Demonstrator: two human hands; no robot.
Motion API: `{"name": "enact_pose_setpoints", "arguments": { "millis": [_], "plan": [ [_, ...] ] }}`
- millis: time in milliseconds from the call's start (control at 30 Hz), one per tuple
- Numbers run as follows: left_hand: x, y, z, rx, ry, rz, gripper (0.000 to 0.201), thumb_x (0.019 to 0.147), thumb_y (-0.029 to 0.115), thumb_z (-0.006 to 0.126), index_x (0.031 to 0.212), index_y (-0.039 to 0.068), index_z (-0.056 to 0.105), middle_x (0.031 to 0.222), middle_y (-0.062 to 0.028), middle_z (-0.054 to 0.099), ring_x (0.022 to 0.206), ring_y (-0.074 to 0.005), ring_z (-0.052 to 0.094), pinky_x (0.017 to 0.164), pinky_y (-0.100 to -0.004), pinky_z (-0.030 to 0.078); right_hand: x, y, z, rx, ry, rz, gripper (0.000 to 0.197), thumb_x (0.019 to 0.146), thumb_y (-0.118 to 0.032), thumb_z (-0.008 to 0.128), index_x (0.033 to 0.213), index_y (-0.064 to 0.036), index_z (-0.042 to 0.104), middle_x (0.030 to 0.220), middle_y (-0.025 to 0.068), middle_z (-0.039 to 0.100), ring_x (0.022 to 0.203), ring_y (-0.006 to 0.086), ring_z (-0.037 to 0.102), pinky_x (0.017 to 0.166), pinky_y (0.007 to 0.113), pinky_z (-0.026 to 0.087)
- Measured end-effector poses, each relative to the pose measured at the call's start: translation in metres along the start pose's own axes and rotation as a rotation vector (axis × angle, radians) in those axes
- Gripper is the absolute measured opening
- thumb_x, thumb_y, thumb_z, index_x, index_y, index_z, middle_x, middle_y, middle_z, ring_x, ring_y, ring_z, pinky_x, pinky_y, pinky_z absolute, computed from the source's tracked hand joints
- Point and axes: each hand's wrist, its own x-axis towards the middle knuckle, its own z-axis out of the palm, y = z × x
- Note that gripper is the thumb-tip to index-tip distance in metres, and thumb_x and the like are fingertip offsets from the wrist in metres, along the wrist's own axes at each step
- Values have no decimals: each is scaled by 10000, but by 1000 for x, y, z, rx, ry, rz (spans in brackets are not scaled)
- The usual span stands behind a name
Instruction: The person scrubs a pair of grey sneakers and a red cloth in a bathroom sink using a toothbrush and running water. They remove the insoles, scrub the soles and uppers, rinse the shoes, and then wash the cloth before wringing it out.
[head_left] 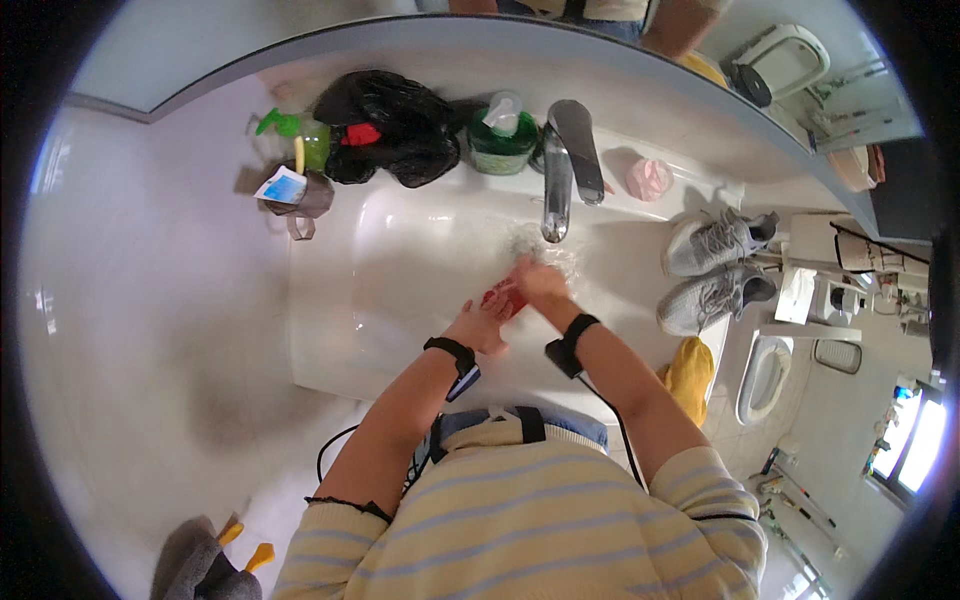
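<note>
Over the white sink (400, 320), my left hand (480, 328) has its fingers pressed on a small red object (505, 297), whose kind I cannot make out. My right hand (543, 285) is closed and slightly blurred right beside it, at the red object's upper right. What the right fingers hold is hidden. Just beyond both hands, water runs from the chrome faucet (557, 205) and splashes on the basin. Black straps circle both wrists, with a cable hanging from the right one.
Along the back rim are a black plastic bag (400, 130), a green container (502, 140) and a pink item (650, 180). A brown cup (305, 195) stands at the far left corner. Grey sneakers (715, 270) and a yellow cloth-like item (688, 380) rest on the right edge.
</note>
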Motion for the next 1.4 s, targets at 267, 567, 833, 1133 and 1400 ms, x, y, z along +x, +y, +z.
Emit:
{"name": "enact_pose_setpoints", "arguments": {
  "millis": [267,567,833,1133,1400],
  "plan": [
    [4,-6,15,-26,90,-7,821,777,411,539,1429,120,135,1505,-49,50,1374,-210,127,1055,-545,156,-2,23,-13,-107,74,-29,193,863,-175,432,930,-41,554,815,141,641,796,301,637,629,404,518],
    [7,-1,9,-5,51,-35,811,788,390,531,1432,135,109,1502,-59,64,1371,-217,134,1056,-552,151,19,53,-12,85,69,226,200,863,-142,426,1019,-32,486,960,217,587,871,371,594,741,439,495],
    [2,-2,-6,-100,-106,-100,821,755,320,541,1434,203,94,1497,-54,104,1366,-252,149,1049,-581,136,-19,-29,6,266,60,-151,250,787,-150,563,1005,-50,493,950,212,578,872,394,572,750,456,470],
    [-3,7,-5,-136,-33,-99,810,744,147,492,1436,149,72,1508,-10,26,1375,-191,128,1038,-592,160,7,56,-29,-54,94,175,223,829,-218,491,1022,-126,551,1015,185,567,879,355,605,760,432,496],
    [11,0,-4,-151,-198,-152,767,734,123,468,1426,141,135,1502,-29,72,1356,-229,194,1032,-584,191,-14,-32,0,158,-14,63,288,810,-241,554,1024,-56,506,1025,186,565,921,354,580,769,448,475]
  ]
}}
